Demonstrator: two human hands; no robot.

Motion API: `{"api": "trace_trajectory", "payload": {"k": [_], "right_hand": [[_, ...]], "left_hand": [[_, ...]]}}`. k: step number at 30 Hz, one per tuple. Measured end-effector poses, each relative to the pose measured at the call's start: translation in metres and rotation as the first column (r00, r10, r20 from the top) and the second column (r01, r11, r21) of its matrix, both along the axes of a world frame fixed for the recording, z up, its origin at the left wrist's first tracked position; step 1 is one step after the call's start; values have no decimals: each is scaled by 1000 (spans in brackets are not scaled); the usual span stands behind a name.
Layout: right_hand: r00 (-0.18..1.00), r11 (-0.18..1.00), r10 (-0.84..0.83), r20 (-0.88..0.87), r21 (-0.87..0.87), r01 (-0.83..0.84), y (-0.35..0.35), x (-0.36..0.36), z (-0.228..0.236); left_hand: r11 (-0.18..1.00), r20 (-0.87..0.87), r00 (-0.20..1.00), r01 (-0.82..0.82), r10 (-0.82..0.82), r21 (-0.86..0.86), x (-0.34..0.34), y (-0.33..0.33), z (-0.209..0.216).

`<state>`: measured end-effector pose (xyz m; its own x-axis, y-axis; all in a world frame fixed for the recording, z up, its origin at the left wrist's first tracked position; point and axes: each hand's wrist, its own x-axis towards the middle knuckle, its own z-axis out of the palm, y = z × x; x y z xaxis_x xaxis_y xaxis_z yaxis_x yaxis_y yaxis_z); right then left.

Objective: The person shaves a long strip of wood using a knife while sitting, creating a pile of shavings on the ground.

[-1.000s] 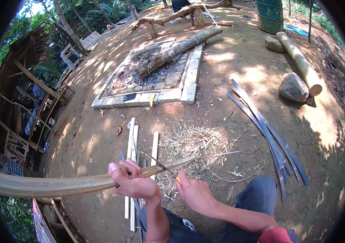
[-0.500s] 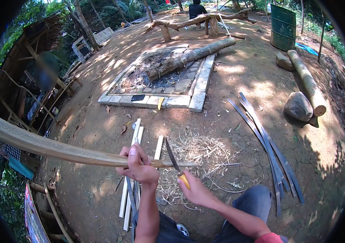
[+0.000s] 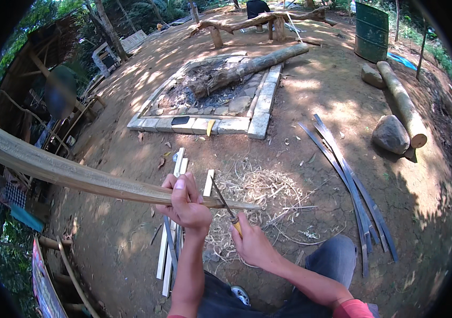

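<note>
My left hand point(image 3: 188, 205) is closed round a long pale strip of split wood or bamboo point(image 3: 83, 177), near its narrow end. The strip runs out to the left edge of the view, and its thin tip sticks out to the right of my fist. In my right hand point(image 3: 255, 245) is a knife point(image 3: 222, 197) with a dark blade and a yellow-brown handle. The blade crosses the strip just right of my left hand, seemingly against it. Below the tip, curly pale shavings point(image 3: 268, 185) lie heaped on the dirt.
Pale wooden slats point(image 3: 163, 259) lie beside my left forearm. Dark flat strips point(image 3: 350, 183) lie to the right, near a boulder point(image 3: 391, 134) and a log point(image 3: 402, 103). Ahead is a stone-edged fire pit point(image 3: 226, 126) with a charred log across it. A person point(image 3: 258, 11) sits beyond a rough wooden bench point(image 3: 247, 29).
The knife blade has shifted slightly left along the strip and tilted, with my right hand moving up a little. The strip's far left part has risen in view.
</note>
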<state>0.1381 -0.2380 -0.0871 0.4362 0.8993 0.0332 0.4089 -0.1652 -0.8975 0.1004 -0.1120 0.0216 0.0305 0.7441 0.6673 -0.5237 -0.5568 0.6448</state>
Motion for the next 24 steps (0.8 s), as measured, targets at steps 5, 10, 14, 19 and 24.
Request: {"api": "trace_trajectory", "payload": {"k": [5,10,14,19,24], "right_hand": [[1000,1000,-14,20,16,14,8,10,-26],[1000,1000,11,10,-12,-11,5,2,-11],[997,967,-80,6,-243,79,11,34,-81],[999,1000,16,-30,-9,-16,2,-2,3],[1000,1000,-6,-19,-20,6,7,2,-41]], "left_hand": [[1000,33,999,25,-25,-14,-5,2,1],[1000,-4,1000,3,-3,9,-8,-7,2],[996,72,993,92,-91,-8,-2,-13,-4],[998,73,996,49,-51,28,-9,3,-4],[999,50,999,19,-21,46,-23,18,-10]]}}
